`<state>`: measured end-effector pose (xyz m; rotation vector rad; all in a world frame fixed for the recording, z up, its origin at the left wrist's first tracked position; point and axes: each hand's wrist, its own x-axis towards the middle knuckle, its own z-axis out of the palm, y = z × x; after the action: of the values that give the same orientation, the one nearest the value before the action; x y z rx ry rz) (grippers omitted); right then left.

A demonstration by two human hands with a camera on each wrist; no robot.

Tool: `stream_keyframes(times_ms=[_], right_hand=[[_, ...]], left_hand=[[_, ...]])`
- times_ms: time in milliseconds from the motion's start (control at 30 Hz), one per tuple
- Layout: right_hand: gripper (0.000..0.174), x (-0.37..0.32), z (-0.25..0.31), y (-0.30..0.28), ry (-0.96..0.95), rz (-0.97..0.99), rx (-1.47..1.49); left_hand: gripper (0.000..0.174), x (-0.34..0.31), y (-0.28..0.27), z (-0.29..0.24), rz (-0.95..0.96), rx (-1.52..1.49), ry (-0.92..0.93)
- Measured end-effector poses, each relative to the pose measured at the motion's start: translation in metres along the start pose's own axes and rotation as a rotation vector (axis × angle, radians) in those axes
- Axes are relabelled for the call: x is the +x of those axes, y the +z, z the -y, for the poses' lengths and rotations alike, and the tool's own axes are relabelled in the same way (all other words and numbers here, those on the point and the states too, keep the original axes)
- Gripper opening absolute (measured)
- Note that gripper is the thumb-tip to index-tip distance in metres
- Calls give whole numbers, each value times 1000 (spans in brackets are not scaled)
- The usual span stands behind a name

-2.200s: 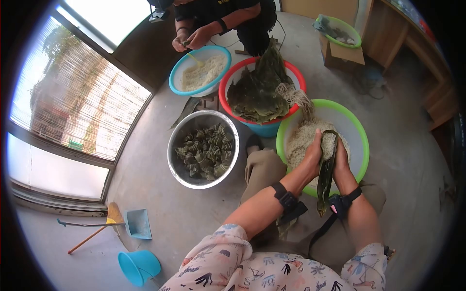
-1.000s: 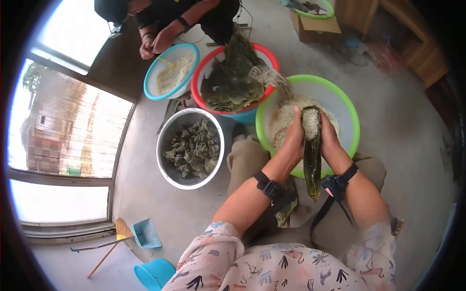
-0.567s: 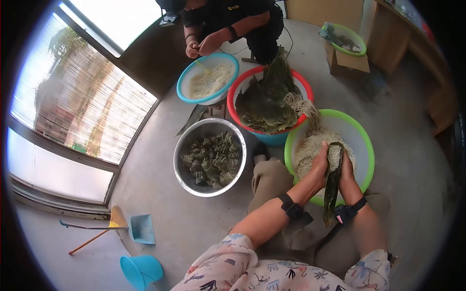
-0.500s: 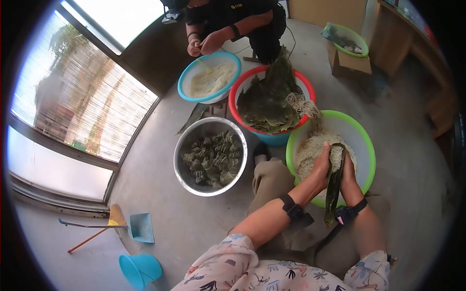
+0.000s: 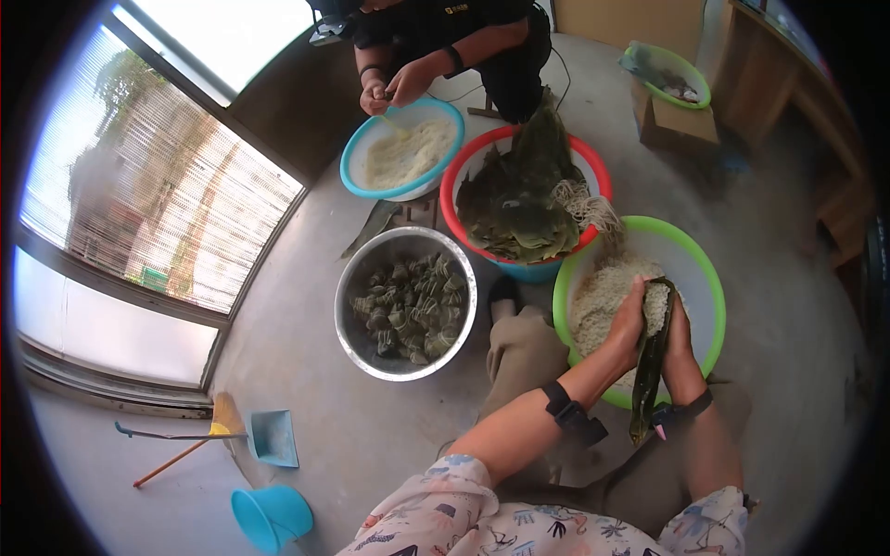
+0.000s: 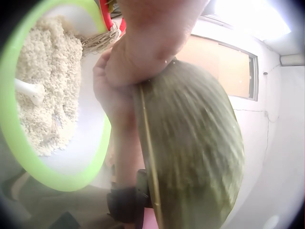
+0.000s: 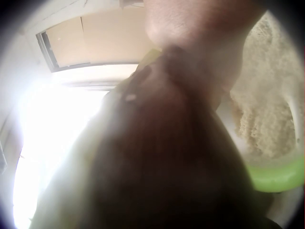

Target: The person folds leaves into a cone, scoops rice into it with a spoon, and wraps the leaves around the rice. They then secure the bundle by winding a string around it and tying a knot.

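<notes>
My left hand (image 5: 630,320) and right hand (image 5: 680,347) hold a folded green wrapping leaf (image 5: 647,385) between them, one hand on each side. White rice (image 5: 656,310) fills the leaf's upper end, while its long tail hangs down towards my wrists. In the left wrist view the broad leaf (image 6: 190,138) hides part of the hands; fingers curl round its upper end. The right wrist view is blurred, with the dark leaf (image 7: 162,157) across its middle. Below the hands stands a green-rimmed basin (image 5: 716,306) of loose rice (image 5: 593,301), with a white spoon handle (image 6: 29,90) in it.
A red-rimmed basin (image 5: 598,167) holds stacked leaves and strings (image 5: 586,206). A steel bowl (image 5: 345,338) of tied rice dumplings (image 5: 408,310) stands to the left. Opposite, another person's hands (image 5: 389,91) work above a blue-rimmed rice basin (image 5: 349,176). A bucket (image 5: 269,519) and dustpan (image 5: 272,437) lie lower left.
The head view swung away and back, shifting everything in it. Both hands keep hold of the rice-filled leaf over the green-rimmed basin.
</notes>
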<state>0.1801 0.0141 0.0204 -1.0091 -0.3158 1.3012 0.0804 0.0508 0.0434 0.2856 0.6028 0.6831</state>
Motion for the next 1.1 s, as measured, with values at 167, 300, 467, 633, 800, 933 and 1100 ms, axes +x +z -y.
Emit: stream_keyframes(times_ms=[167,300,467,633,800,933,1100], right_hand=[[38,-11,6,9,-29,-24,-47],[39,-16,8,13,-22,-46,-29],[39,-13,3,8,70,-66,91],[39,-11,2,4,-87,1,-26],[44,-51,3,-38,-145,-156,-512],[36,-48,24,-17,-609,40,-969],[45,-58,17,-15,-826,151,-1220]], left_hand=[[55,-1,2,1,-24,6,-27],[56,1,-3,4,-51,27,-66],[57,-7,2,-2,-93,72,-106],[56,10,-17,-2,-87,153,-112],[66,-5,-32,21,-90,148,-85],[70,9,-28,-41,62,26,-89],[62,17,-38,-45,154,-5,-82]])
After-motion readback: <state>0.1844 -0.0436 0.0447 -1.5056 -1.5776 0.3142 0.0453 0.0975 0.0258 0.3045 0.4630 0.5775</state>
